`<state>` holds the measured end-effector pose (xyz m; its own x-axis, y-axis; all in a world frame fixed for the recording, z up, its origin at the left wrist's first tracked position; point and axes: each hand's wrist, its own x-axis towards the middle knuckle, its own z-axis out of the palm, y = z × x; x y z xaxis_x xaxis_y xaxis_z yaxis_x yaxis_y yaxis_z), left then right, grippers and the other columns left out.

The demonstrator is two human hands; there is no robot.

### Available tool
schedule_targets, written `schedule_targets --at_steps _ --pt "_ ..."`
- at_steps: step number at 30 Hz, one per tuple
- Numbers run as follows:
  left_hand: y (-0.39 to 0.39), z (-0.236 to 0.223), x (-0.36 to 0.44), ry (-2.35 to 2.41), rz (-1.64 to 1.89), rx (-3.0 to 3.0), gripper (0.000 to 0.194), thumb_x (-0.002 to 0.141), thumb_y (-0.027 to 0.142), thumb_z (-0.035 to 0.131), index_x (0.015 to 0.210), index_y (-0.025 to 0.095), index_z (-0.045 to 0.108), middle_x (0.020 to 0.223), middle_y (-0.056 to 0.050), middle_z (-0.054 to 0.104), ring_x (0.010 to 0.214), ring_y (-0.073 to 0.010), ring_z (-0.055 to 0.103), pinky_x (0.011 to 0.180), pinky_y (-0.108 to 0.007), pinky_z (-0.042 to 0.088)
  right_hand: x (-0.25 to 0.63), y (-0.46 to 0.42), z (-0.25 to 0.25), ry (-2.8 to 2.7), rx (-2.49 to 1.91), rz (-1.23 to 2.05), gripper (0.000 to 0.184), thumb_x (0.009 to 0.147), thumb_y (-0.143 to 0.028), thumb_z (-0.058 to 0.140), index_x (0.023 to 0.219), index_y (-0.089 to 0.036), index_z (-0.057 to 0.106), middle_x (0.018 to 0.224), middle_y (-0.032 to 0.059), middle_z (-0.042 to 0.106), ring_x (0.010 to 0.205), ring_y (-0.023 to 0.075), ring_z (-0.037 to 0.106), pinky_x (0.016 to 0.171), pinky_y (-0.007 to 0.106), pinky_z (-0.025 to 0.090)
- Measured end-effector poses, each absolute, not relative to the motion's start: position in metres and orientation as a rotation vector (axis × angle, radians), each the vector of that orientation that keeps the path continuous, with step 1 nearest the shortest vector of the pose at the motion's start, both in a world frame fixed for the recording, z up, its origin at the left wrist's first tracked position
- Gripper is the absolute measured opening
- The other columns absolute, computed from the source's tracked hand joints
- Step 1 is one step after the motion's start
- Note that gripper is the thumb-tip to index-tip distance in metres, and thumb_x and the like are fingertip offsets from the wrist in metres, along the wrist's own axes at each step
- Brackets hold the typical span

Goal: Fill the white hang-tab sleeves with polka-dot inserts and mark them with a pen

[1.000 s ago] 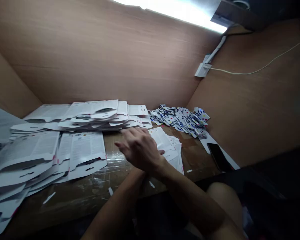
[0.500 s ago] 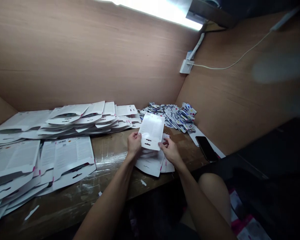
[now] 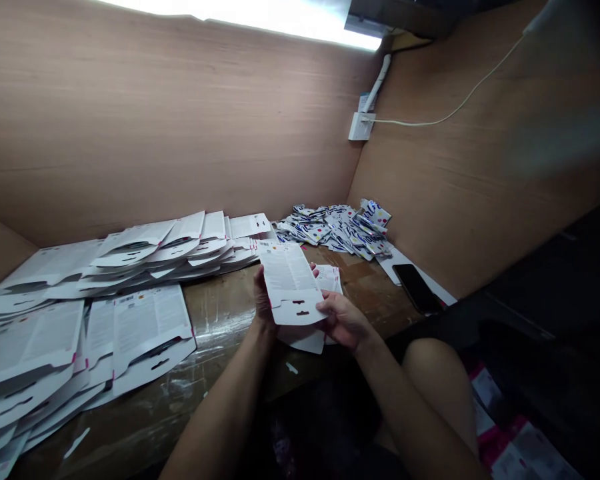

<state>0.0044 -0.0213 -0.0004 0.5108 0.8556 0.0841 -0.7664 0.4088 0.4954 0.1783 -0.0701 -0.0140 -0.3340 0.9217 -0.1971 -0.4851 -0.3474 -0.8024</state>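
The bench has a worn brown top, partly covered by shiny clear film with scraps of white paper lying on it. Behind it, wood-laminate wall panels meet in a corner at upper right, with a bright light strip along the top of the frame. A white wall socket sits near the corner, with a pale cable running from it up to the right. At centre, the left hand grips the left edge of a white die-cut printed card, and the right hand supports its lower right corner, so both hands are closed on it above the bench. The card is tilted, with two dark slots near its lower end. More cards lie under and beside the hands, and long overlapping piles fill the left side. Upper centre holds a heap of foil sachets with coloured dots, and a black phone lies to the right. The cards show columns of small print and a barcode, all too small to read.
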Motion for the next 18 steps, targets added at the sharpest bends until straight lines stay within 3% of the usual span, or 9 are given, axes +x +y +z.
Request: schedule_targets --at_steps 4,9,14,16,18 --pt "-0.019 0.002 0.003 0.279 1.127 0.562 0.093 0.084 0.083 0.058 0.149 0.017 0.057 0.142 -0.02 0.068 0.143 -0.0464 0.055 0.111 -0.066 0.048 0.164 -0.07 -0.022 -0.963 -1.11 1.407 0.028 0.085 -0.042 0.07 0.1 -0.019 0.068 0.079 0.003 0.072 0.063 0.0166 0.059 0.054 0.025 0.043" --pt "-0.016 0.001 0.005 0.318 1.157 0.562 0.093 0.082 0.084 0.058 0.146 0.017 0.059 0.138 -0.019 0.07 0.139 -0.0462 0.058 0.108 -0.063 0.051 0.155 -0.067 -0.023 -1.345 -1.469 0.737 0.045 0.102 -0.056 0.044 0.082 -0.021 0.064 0.081 0.0073 0.07 0.077 0.0233 0.061 0.069 0.032 0.045" --pt "0.002 -0.014 0.007 0.397 1.316 0.426 0.077 0.088 0.072 0.059 0.14 0.016 0.064 0.121 -0.015 0.078 0.126 -0.039 0.069 0.104 -0.052 0.057 0.154 -0.042 -0.026 -1.357 -1.481 0.917 0.061 0.101 -0.071 0.038 0.067 -0.023 0.054 0.06 0.0032 0.059 0.058 0.0192 0.052 0.054 0.03 0.036" --pt "0.013 -0.019 0.005 0.431 1.392 0.357 0.071 0.09 0.069 0.061 0.138 0.016 0.066 0.113 -0.012 0.08 0.117 -0.036 0.073 0.101 -0.05 0.059 0.163 -0.014 -0.024 -1.45 -1.377 1.077 0.066 0.1 -0.076 0.039 0.071 -0.02 0.06 0.063 0.0037 0.061 0.058 0.0186 0.054 0.054 0.028 0.039" --pt "0.023 -0.022 0.001 0.406 1.426 0.322 0.07 0.091 0.069 0.06 0.139 0.018 0.066 0.111 -0.011 0.08 0.11 -0.034 0.075 0.1 -0.05 0.059 0.178 0.023 -0.018 -1.553 -1.35 1.02 0.067 0.101 -0.075 0.039 0.085 -0.017 0.069 0.073 0.0064 0.068 0.065 0.0199 0.06 0.061 0.029 0.046"
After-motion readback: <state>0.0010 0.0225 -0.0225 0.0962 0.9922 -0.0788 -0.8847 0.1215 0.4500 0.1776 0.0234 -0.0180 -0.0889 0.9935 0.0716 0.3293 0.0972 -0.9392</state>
